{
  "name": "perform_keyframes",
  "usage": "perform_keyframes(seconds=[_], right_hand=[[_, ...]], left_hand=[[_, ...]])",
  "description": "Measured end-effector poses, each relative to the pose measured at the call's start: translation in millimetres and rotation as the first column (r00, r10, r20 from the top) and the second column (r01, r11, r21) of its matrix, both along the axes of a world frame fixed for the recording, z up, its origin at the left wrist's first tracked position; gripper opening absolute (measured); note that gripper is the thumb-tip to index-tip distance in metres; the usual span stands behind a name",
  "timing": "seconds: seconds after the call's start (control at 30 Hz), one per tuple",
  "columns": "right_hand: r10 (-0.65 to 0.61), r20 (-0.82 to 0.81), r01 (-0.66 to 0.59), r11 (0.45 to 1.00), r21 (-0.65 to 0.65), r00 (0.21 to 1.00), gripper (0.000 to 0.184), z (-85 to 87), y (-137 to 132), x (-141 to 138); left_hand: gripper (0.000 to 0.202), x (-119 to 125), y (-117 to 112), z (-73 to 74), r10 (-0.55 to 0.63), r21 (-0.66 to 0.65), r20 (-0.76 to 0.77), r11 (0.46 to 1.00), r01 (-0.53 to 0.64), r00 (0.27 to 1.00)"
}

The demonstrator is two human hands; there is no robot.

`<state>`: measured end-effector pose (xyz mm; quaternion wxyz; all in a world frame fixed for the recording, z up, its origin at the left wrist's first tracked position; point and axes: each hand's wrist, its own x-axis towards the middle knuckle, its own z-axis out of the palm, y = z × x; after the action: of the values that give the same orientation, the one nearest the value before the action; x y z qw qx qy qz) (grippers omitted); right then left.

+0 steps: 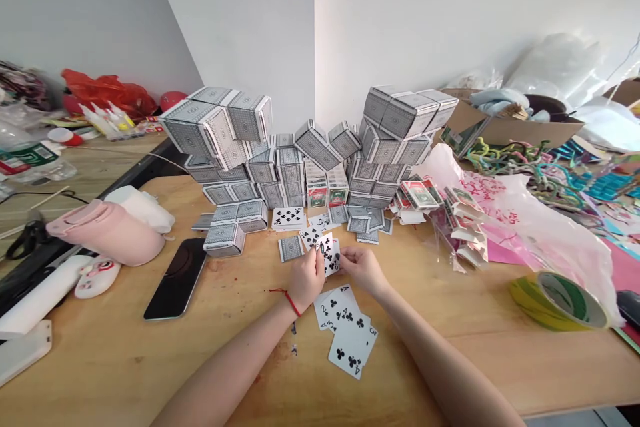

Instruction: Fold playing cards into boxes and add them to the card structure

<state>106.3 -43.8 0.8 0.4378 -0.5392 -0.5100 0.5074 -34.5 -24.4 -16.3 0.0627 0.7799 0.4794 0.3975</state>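
Note:
My left hand (306, 280) and my right hand (361, 268) meet over the wooden table (200, 353), both pinched on a small fan of playing cards (327, 252) showing clubs faces. A red string circles my left wrist. Just below the hands lie several face-up clubs cards (347, 328), overlapping, with ace, 2, 3 and 4 legible. Beyond the hands stands a wall of stacked grey-backed card boxes (305, 153), with loose cards (289, 217) at its foot.
A black phone (177, 278) lies to the left, beside a pink bottle (107, 232) and white items. A yellow-green tape roll (560, 299) sits to the right, near a pink plastic bag (520, 220). A cardboard box (505, 121) and clutter fill the back right.

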Motion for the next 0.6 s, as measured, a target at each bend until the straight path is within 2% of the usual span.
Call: perform_keyframes(seconds=[0.03,0.1,0.17,0.2,0.27,0.33,0.43,0.5,0.6], right_hand=[[-0.06,0.142,0.053,0.997,0.055,0.988,0.021,-0.5,-2,-3],[-0.204,0.408,0.137,0.973,0.188,0.89,0.024,-0.5,-8,-8],[-0.294,0.514,0.175,0.948,0.267,0.806,0.024,0.8,-11,-13],[-0.297,0.522,0.173,0.946,0.274,0.799,0.023,1.8,-12,-13],[-0.248,0.454,0.153,0.96,0.236,0.856,0.021,3.8,-11,-11],[-0.106,0.273,0.075,0.99,0.122,0.956,0.02,4.6,-7,-6],[0.002,0.065,0.0,0.999,-0.037,0.998,0.02,2.5,-1,2],[-0.004,0.058,0.008,0.998,-0.062,0.998,0.018,0.3,1,4],[-0.042,0.187,0.048,0.999,-0.024,0.981,0.017,-0.6,-1,2]], left_hand=[[0.026,1,-1,0.1,-0.006,0.012,-0.007,1.0,0.006,1.0],[0.025,2,-3,0.2,-0.033,0.038,-0.028,0.999,0.034,0.999],[0.024,3,-3,0.3,-0.052,0.063,-0.048,0.996,0.055,0.997],[0.024,2,-3,0.3,-0.051,0.074,-0.053,0.996,0.055,0.997],[0.025,0,-2,0.1,-0.029,0.088,-0.05,0.996,0.034,0.998],[0.026,-1,0,-0.3,0.002,0.099,-0.034,0.995,0.001,0.999],[0.027,-3,3,-1.3,0.034,0.106,-0.017,0.994,-0.032,0.999],[0.027,-2,3,-1.8,0.039,0.102,-0.019,0.994,-0.037,0.999],[0.029,-2,4,-1.6,0.045,0.086,-0.038,0.995,-0.042,0.998]])
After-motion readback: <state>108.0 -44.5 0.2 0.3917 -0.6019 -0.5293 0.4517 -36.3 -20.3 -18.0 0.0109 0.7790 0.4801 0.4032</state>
